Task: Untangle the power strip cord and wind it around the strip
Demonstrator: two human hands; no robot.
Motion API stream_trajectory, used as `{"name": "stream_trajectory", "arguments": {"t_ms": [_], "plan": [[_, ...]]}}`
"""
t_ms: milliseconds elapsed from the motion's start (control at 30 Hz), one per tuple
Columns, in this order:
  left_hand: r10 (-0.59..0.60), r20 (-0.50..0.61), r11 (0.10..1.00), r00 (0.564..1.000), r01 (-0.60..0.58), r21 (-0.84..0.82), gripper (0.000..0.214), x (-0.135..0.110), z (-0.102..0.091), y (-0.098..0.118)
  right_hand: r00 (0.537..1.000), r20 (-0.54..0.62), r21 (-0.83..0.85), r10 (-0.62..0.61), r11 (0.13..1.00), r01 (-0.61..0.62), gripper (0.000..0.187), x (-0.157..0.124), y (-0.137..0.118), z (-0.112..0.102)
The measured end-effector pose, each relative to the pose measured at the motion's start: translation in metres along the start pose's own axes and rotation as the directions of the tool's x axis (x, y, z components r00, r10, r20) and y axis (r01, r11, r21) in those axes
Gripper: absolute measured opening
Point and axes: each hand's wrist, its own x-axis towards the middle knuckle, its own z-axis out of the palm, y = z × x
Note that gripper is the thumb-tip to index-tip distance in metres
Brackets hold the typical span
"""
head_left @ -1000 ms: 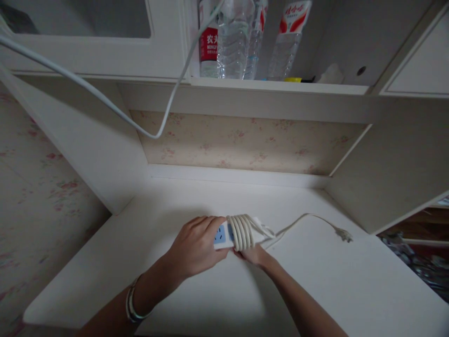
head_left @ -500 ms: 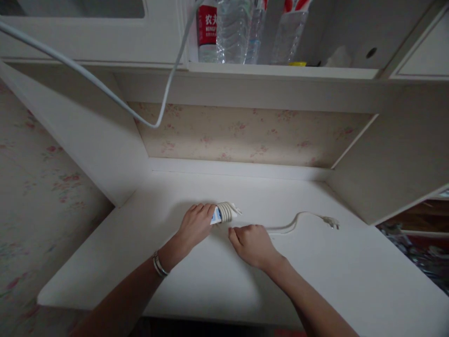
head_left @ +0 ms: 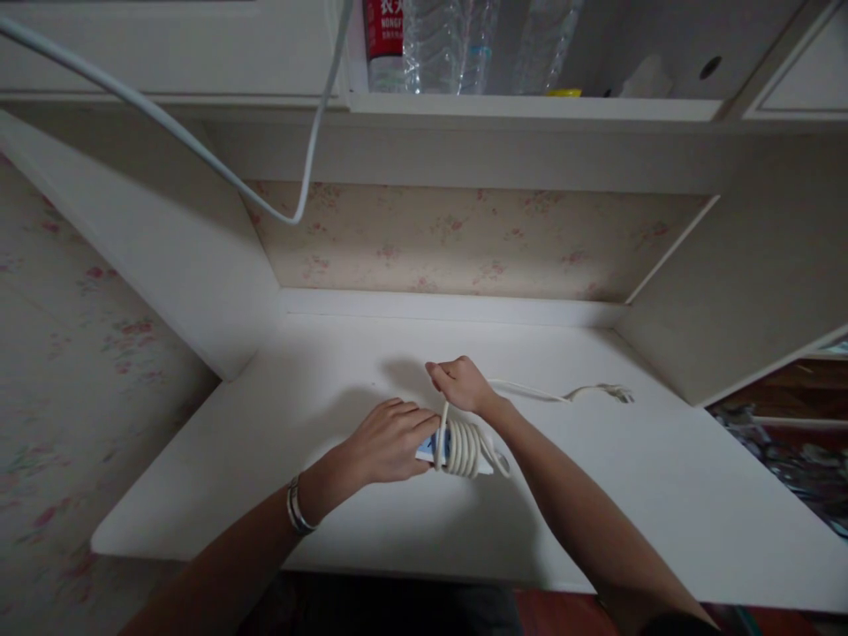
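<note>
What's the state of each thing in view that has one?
Power strip: gripped at one end, largely covered by hand and cord
Cord: partly wound around the power strip
Plug: unplugged, lying on the table
Left hand: closed on the power strip
Right hand: closed on the cord
Bottles: tops out of frame

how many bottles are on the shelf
4: a red-label bottle at the left, a clear bottle beside it, a third bottle right of that, a fourth bottle farther right. More may be hidden behind.

Silvery bangle (head_left: 295,508) on left wrist (head_left: 322,488)
</note>
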Motion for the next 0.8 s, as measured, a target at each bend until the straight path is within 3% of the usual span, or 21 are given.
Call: {"name": "stream_trajectory", "arguments": {"t_ms": [67, 300, 500, 633, 800], "plan": [[-0.005, -0.026, 1.000, 1.000, 0.005, -0.013, 0.037, -0.002, -0.010, 0.000, 0.999, 0.007, 0.142, 0.041, 0.989, -0.041, 0.055, 0.001, 0.007, 0.005], [-0.052, -0.032, 0.997, 0.998, 0.050, -0.052, 0.046, -0.006, -0.023, 0.004, 0.992, -0.009, 0.277, 0.129, 0.953, -0.121, 0.059, -0.005, 0.012, 0.022], [-0.101, -0.022, 0.995, 0.995, 0.101, 0.000, 0.044, -0.005, -0.023, 0.011, 0.974, -0.134, 0.331, 0.185, 0.934, -0.132, 0.060, -0.003, 0.009, 0.009], [-0.084, -0.033, 0.996, 0.996, 0.085, 0.022, 0.047, -0.006, -0.023, 0.014, 0.981, -0.133, 0.318, 0.144, 0.943, -0.096, 0.060, 0.003, 0.006, -0.002], [-0.026, -0.119, 0.999, 0.993, 0.024, -0.026, 0.041, -0.007, -0.023, 0.015, 0.996, -0.040, 0.313, 0.083, 0.947, -0.066, 0.059, 0.003, 0.002, 0.005]]}}
